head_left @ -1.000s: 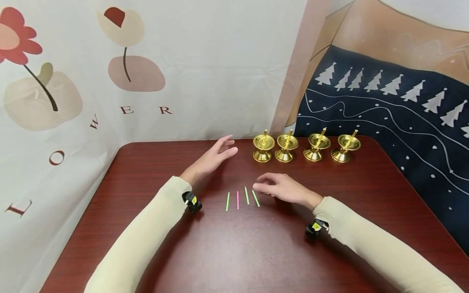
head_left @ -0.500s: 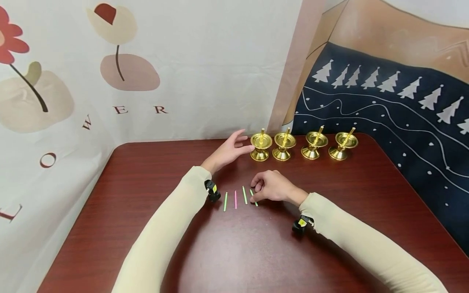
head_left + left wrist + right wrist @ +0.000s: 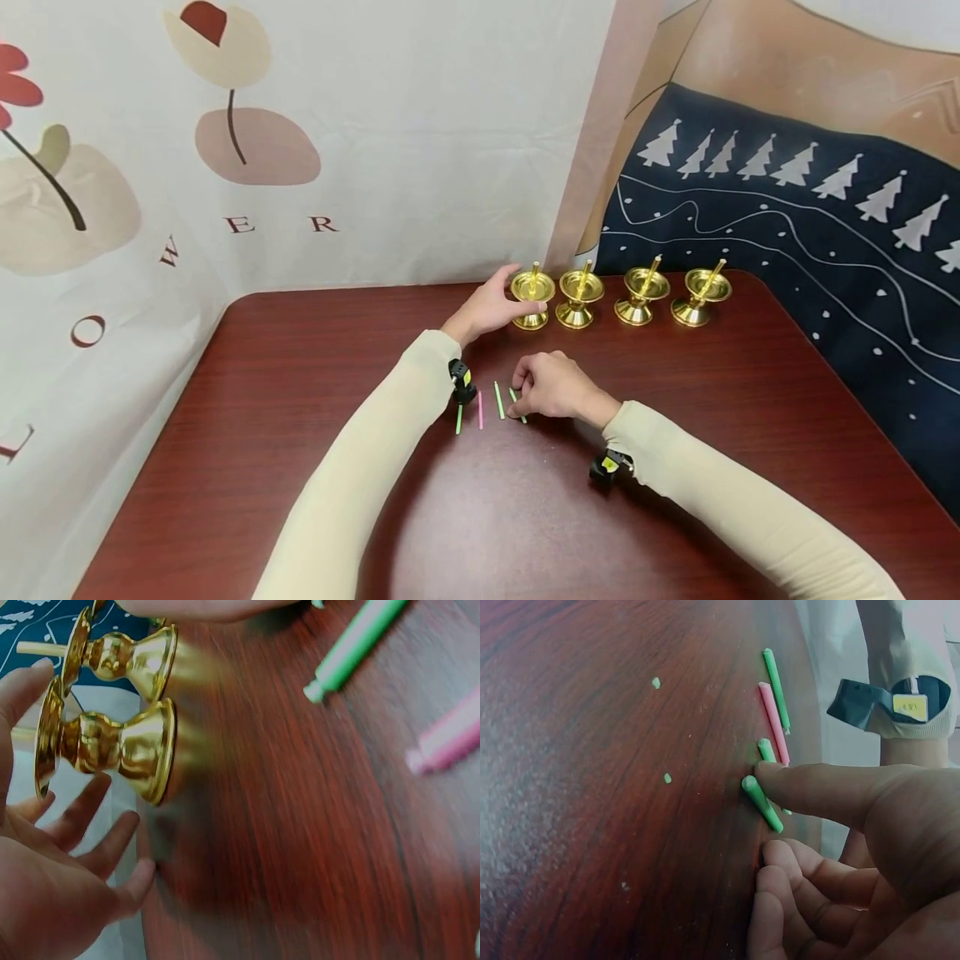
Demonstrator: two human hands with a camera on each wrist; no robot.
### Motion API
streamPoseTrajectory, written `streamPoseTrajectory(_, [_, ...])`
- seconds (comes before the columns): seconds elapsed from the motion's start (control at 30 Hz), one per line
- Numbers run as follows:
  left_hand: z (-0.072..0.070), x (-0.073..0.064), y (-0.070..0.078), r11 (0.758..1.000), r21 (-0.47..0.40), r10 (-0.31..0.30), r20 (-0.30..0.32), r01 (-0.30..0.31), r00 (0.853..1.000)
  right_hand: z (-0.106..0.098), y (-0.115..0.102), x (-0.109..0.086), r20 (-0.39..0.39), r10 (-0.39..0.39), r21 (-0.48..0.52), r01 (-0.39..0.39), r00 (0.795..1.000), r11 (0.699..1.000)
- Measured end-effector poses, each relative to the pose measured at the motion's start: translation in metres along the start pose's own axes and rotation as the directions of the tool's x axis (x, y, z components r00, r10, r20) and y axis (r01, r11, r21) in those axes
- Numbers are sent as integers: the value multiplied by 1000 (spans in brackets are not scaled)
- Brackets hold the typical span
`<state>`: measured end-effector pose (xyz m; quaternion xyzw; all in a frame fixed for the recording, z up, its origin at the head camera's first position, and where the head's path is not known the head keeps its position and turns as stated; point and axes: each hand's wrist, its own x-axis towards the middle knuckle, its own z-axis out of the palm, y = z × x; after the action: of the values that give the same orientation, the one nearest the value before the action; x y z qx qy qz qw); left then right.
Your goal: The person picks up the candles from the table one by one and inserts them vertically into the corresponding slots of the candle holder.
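In the head view my left hand (image 3: 491,310) reaches around the leftmost brass candle holder (image 3: 537,292), thumb in front and fingers behind. The left wrist view shows its fingers (image 3: 84,810) spread beside that holder's stem, with a gap to the base. My right hand (image 3: 557,385) is low at the rightmost green candle (image 3: 762,804), which lies on the table between thumb and fingers. The thumb is close beside that candle, while the curled fingers sit apart from it. Left of it lie another green candle (image 3: 499,401), a pink candle (image 3: 481,413) and a partly covered green candle (image 3: 459,421).
Three more brass candle holders, the second (image 3: 575,313), third (image 3: 634,312) and fourth (image 3: 691,312), stand in a row along the far edge of the reddish-brown table (image 3: 225,433). Small green crumbs (image 3: 667,778) lie on the tabletop. Printed cloths (image 3: 420,125) hang behind.
My left hand has moved right from the bare tabletop to around the leftmost candle holder. My right hand has come down over the rightmost green candle. Holders and candles stay in place.
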<state>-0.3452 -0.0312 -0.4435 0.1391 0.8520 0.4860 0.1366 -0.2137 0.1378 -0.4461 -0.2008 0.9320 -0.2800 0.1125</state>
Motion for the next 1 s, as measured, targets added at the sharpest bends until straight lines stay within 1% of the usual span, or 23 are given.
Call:
streamPoseTrajectory(0.03, [2, 8, -6, 1000, 18, 2, -7, -2, 1000, 0, 0, -1, -8, -8, -7, 8, 1000, 1000])
streamPoseTrajectory(0.07, [3, 11, -7, 999, 31, 10, -11, -9, 1000, 3, 5, 2, -12, -16, -11, 16, 1000, 1000])
streamPoseTrajectory(0.1, [4, 13, -7, 999, 53, 1, -14, -1, 1000, 2, 4, 1, -8, -22, -14, 22, 1000, 1000])
streamPoseTrajectory(0.13, [6, 21, -14, 998, 66, 9, -21, -7, 1000, 5, 9, 3, -10, -27, -15, 27, 1000, 1000])
streamPoseTrajectory(0.17, [6, 20, -12, 997, 78, 14, -27, -12, 1000, 9, 16, 7, -16, -36, -24, 36, 999, 999])
streamPoseTrajectory(0.2, [6, 22, -14, 997, 78, 23, -24, -21, 999, 13, 23, 10, -19, -38, -29, 37, 999, 999])
streamPoseTrajectory(0.23, [7, 23, -14, 997, 78, 29, -29, -27, 999, 13, 24, 11, -10, -19, -36, 19, 1000, 999])
streamPoseTrajectory(0.3, [6, 20, -12, 996, 85, 33, -29, -30, 999, 17, 28, 13, -14, -17, -47, 17, 1000, 999])
streamPoseTrajectory(0.33, [7, 25, -18, 996, 81, 45, -32, -43, 998, 18, 30, 14, -20, -16, -54, 15, 1000, 998])
streamPoseTrajectory(0.37, [6, 22, -15, 996, 74, 42, -22, -41, 999, 20, 33, 14, -27, -24, -62, 22, 999, 998])
streamPoseTrajectory(0.5, [3, 14, -6, 997, 77, 26, -2, -26, 1000, 9, 17, 3, -20, 7, -69, -9, 1000, 998])
streamPoseTrajectory(0.53, [3, 14, -7, 996, 82, 21, -2, -21, 1000, 9, 17, 2, -26, -2, -71, 0, 1000, 997])
streamPoseTrajectory(0.57, [1, 11, -4, 997, 73, 10, 9, -11, 1000, 9, 16, 2, -27, -5, -73, 3, 1000, 997])
streamPoseTrajectory(0.63, [1, 12, -6, 996, 87, 12, -5, -11, 1000, 11, 19, 3, -39, -11, -82, 8, 999, 997])
streamPoseTrajectory(0.67, [-1, 6, 0, 996, 90, -3, 1, 3, 1000, 11, 19, 3, -36, -16, -82, 13, 999, 997])
streamPoseTrajectory(0.73, [-2, 6, -3, 995, 96, 0, 6, -1, 1000, 11, 21, 5, -34, -22, -80, 19, 999, 997])
streamPoseTrajectory(0.8, [-2, 2, -2, 994, 106, 8, 6, -9, 1000, 8, 19, 4, -19, -21, -64, 20, 1000, 998])
streamPoseTrajectory(0.87, [-5, -7, 3, 994, 109, 7, 11, -8, 1000, 3, 15, 1, 1, -31, -29, 31, 1000, 999])
streamPoseTrajectory(0.9, [-5, -9, 1, 995, 100, 22, 12, -23, 1000, 1, 14, -1, 4, -41, -13, 41, 999, 999])
streamPoseTrajectory(0.97, [-9, -23, 10, 996, 89, 29, 11, -30, 1000, 1, 21, 0, -15, -103, 24, 103, 995, 994])
streamPoseTrajectory(1.0, [-12, -31, 15, 996, 78, 31, 14, -32, 999, -3, 18, -3, -14, -111, 44, 112, 994, 993])
